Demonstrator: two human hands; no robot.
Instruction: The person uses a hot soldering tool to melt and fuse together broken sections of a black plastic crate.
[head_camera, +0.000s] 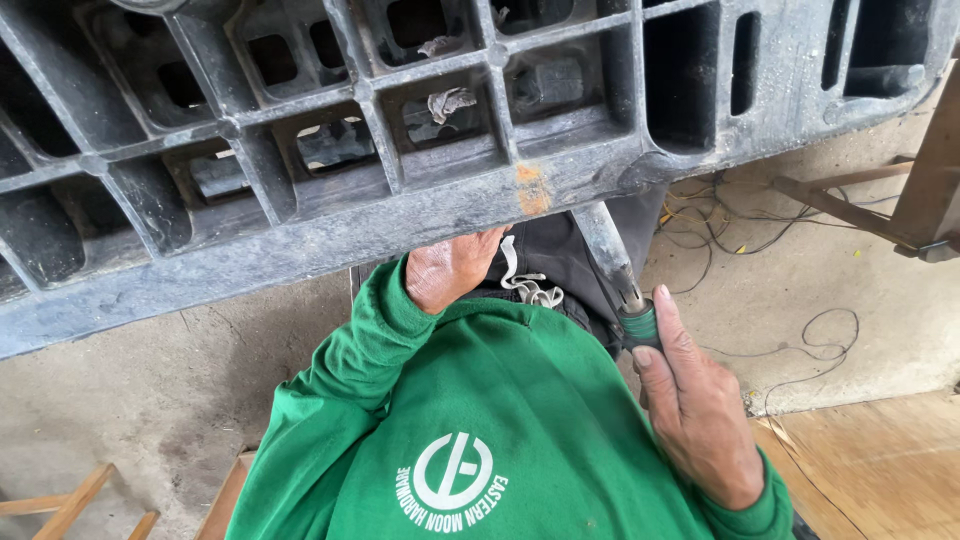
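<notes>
A large grey plastic grid panel, dusty and with an orange stain on its rim, fills the upper part of the view. My left hand reaches under its lower rim and grips it, fingers hidden behind the edge. My right hand is closed around the green handle of a tool. The tool's flat metal blade slants up and meets the panel's rim beside the stain. My green sweatshirt and dark trousers lie below the hands.
Thin tangled wires lie on the concrete floor at right. A wooden frame stands at the right edge, a plywood board at bottom right, and wooden slats at bottom left.
</notes>
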